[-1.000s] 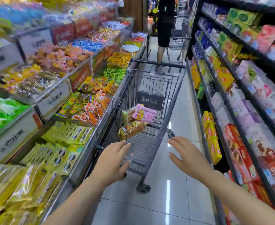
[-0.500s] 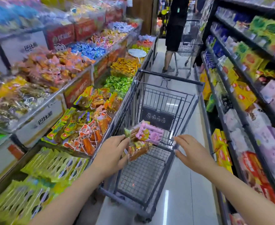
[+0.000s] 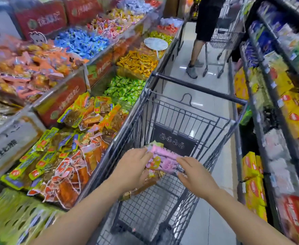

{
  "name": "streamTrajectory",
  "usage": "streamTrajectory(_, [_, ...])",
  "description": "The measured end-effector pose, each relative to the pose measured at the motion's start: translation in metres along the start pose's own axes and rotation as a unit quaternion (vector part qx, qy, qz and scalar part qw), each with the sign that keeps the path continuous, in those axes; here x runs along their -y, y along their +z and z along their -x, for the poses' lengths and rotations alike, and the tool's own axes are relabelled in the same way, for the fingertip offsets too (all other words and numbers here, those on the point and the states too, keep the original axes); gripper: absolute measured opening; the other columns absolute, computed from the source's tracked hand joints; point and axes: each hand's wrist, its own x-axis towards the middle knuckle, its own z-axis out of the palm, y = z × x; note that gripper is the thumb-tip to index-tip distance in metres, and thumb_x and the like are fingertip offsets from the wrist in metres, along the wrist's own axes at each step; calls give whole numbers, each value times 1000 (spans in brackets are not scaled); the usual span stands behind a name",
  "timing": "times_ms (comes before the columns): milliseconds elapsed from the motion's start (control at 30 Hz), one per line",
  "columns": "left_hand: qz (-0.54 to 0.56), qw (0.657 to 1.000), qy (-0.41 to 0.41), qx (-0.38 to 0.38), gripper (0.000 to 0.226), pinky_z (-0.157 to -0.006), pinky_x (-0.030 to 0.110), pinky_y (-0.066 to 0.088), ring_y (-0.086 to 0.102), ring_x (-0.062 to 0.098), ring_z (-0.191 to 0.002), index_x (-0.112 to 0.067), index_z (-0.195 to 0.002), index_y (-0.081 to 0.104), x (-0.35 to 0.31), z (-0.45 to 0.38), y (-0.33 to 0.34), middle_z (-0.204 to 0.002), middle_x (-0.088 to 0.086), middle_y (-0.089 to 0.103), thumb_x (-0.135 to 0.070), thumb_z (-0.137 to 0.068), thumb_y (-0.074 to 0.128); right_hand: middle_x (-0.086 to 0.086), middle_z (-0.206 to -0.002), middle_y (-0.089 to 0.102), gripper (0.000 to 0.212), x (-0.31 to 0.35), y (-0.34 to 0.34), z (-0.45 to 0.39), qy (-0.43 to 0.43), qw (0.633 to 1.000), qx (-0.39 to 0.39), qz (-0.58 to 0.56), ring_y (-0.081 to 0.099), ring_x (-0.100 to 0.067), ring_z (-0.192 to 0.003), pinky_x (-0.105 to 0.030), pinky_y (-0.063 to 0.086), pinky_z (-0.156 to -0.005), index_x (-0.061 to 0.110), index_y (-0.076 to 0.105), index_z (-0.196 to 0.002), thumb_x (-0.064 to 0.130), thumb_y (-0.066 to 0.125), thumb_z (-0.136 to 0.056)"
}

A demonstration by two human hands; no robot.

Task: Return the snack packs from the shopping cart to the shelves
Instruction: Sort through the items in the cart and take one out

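A grey wire shopping cart (image 3: 196, 88) stands in the aisle in front of me. Inside it lies a pink snack pack (image 3: 163, 159) on top of a brownish pack (image 3: 151, 184). My left hand (image 3: 132, 167) grips the pink pack's left end, fingers over it and thumb under. My right hand (image 3: 195, 175) touches the pack's right end with fairly straight fingers. Both hands are inside the cart's basket.
Open bins of loose snacks (image 3: 92, 117) line the left side, touching the cart. Packed shelves (image 3: 268, 121) run along the right. Ahead, a person (image 3: 203, 32) stands with another cart (image 3: 224, 39), blocking the far aisle.
I have stepped closer to the cart. Both hands moved forward and down into the basket and came together on the pink pack; the left one took hold of it.
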Motion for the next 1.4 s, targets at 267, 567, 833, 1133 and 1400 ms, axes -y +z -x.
streamTrajectory(267, [3,977,-99,188,54,-93,42,44,52,32,-109,-13,-132,50,36,-87,90,-119,9,55,-31,-81,56,-4,-137,48,53,-92,56,-104,-31,991,122,-40,39,-22,-129,-28,29,-106,14,39,-144,28,50,-94])
streamTrajectory(567, [19,947,-180,265,66,-95,43,42,51,33,-114,-14,-139,43,72,-121,152,-124,10,55,-31,-77,31,-7,-128,55,56,-154,126,-169,17,970,228,-79,47,-27,-120,-38,42,-99,18,38,-143,30,55,-91])
streamTrajectory(833, [45,925,-209,315,70,-111,43,33,36,32,-136,-13,-150,22,85,-161,222,-152,10,32,-36,-92,54,-9,-137,47,63,-184,182,-201,28,962,267,-58,43,-28,-124,-39,42,-102,16,30,-147,32,55,-91])
streamTrajectory(1133, [90,891,-263,359,71,-110,45,32,29,35,-138,-11,-151,18,80,-189,266,-154,15,19,-23,-93,56,-10,-139,46,67,-189,207,-199,43,949,309,-50,44,-30,-125,-40,41,-97,18,23,-149,31,53,-91])
streamTrajectory(1400, [122,890,-306,314,48,-91,43,44,52,35,-116,-9,-135,41,69,-159,246,-136,13,43,-24,-93,59,-11,-130,55,56,-182,184,-184,63,947,315,-20,50,-31,-118,-36,41,-96,18,36,-143,28,50,-89])
